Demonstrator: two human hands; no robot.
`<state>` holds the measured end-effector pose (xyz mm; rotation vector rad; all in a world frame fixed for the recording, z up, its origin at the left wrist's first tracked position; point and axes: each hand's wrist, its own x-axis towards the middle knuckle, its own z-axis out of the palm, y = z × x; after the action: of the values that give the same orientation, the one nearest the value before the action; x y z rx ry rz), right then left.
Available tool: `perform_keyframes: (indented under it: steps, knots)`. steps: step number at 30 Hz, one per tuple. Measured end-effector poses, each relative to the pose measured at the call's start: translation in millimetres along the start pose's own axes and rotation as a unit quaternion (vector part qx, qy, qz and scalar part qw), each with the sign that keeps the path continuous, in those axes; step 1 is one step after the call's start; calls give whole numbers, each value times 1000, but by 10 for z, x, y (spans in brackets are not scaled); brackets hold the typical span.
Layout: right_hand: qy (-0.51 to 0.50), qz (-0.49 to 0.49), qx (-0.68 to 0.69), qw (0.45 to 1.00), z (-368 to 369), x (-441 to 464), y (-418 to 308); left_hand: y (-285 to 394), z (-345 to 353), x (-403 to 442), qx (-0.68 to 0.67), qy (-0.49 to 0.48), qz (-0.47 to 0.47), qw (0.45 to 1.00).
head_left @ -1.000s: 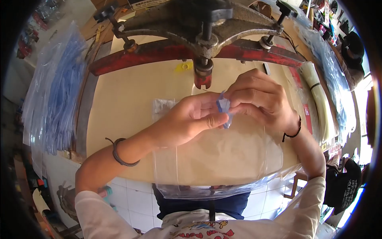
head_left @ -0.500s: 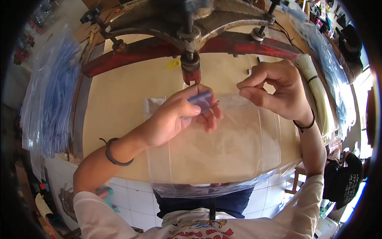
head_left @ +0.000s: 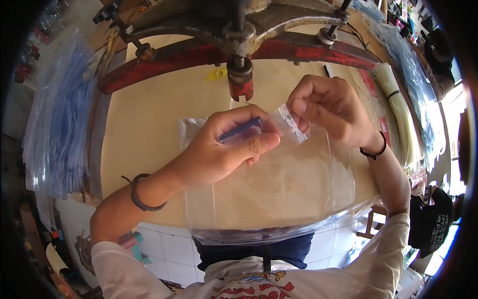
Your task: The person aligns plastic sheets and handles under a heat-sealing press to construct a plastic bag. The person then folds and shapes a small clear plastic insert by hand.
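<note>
My left hand (head_left: 231,142) is closed around a small blue translucent plastic piece (head_left: 242,130), with the thumb lying across the front. My right hand (head_left: 333,112) pinches a small crinkled clear plastic piece (head_left: 293,124) between thumb and fingers. That clear piece spans the gap to my left fingertips; whether it is joined to the blue one I cannot tell. Beneath both hands a large clear plastic sheet (head_left: 269,194) lies flat on the tan work table (head_left: 139,149), its near end hanging over the front edge.
A press with a red crossbar (head_left: 174,65) spans the table's back; its slotted red post (head_left: 241,89) hangs just beyond my left hand. A yellow plastic piece (head_left: 216,74) lies behind. Bluish plastic strips (head_left: 62,119) hang at left. A tied pale bundle (head_left: 396,109) lies at right.
My right hand has moved slightly left and down and now pinches a clear plastic piece. My left fingers have curled in, and the blue piece has turned edge-on.
</note>
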<state>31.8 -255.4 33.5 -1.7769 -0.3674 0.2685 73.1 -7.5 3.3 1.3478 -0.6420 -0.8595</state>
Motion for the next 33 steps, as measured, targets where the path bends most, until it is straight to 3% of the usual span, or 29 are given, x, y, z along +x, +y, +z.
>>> perform_keyframes:
  steps: [10, 21, 24, 27, 33]
  knots:
    - [-55, 11, -4, 998, -19, 21, -32, -39, 19, -1, -62, 16, -4, 998]
    - [-101, -14, -25, 994, -56, 36, 99, -12, 44, -45, 26, -20, -27, 999]
    - [-90, 2, 78, 993, -1, 61, 192, -15, 50, -45, 19, -8, -24, 1000]
    - [-100, 69, 96, 988, 49, 49, 127, -16, 58, -37, -7, 5, -24, 1000]
    - [-144, 90, -74, 983, -94, 53, 35, 16, 97, -63, 44, 11, -30, 999]
